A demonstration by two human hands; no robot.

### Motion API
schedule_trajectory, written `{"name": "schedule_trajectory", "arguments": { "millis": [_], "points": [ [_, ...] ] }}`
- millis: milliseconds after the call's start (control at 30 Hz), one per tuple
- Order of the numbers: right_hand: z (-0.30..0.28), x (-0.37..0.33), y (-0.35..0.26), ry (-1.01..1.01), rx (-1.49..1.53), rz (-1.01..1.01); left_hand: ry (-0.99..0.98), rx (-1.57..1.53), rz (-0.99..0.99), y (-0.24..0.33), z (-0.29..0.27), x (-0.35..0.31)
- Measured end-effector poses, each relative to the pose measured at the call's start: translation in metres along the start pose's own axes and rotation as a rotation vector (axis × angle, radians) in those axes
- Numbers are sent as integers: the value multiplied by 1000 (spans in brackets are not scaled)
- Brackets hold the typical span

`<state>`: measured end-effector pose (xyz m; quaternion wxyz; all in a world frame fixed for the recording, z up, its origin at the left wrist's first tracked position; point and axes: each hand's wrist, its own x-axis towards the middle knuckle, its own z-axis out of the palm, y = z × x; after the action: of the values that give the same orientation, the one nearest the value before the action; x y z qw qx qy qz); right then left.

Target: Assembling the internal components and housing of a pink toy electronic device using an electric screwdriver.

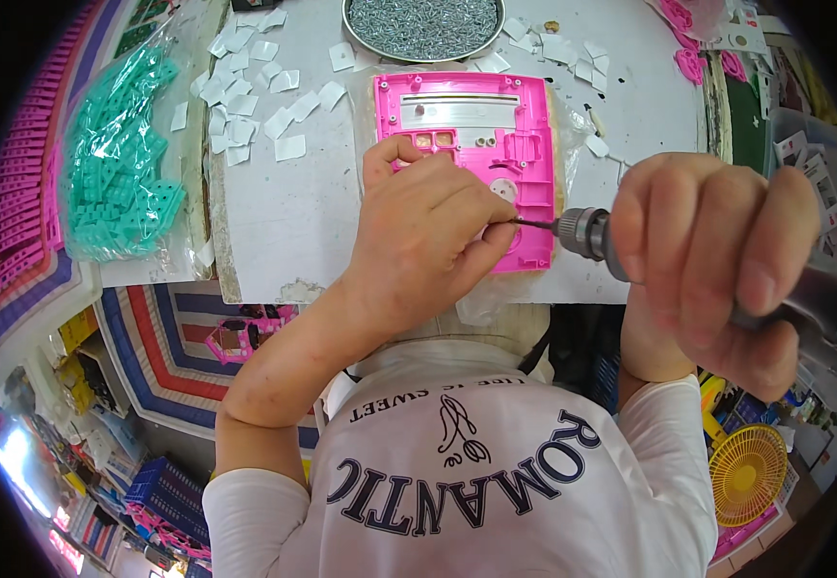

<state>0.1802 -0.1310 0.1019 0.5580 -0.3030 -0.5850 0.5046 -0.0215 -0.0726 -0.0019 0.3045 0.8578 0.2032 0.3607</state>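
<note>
A pink plastic casing [534,106] lies on the white table, its inner side up, with a silver strip [462,113] and a white round part [503,189] in it. My left hand [428,222] rests over the casing's lower left part and hides it. Its thumb and forefinger pinch together at the tip of a thin bit; what they hold there, if anything, is too small to make out. My right hand [717,260] is wrapped round a power screwdriver [584,233], held almost level, its bit pointing left to my left fingertips.
A round metal dish of screws [423,27] stands beyond the casing. Small white square pieces [279,120] lie scattered at the left. A clear bag of teal plastic parts [120,164] is farther left, beside rows of pink parts [24,183]. Pink pieces [690,65] lie at the far right.
</note>
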Motion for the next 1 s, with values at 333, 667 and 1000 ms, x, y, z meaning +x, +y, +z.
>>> {"name": "schedule_trajectory", "arguments": {
  "millis": [333,667,1000],
  "points": [
    [-2,-11,12,36,62,-71,-72,124,10,3,-5,3],
    [-35,-23,10,25,-34,-63,-434,345,115,2,-12,2],
    [-48,-38,15,14,17,-87,-616,199,218,-23,-30,26]
  ]
}}
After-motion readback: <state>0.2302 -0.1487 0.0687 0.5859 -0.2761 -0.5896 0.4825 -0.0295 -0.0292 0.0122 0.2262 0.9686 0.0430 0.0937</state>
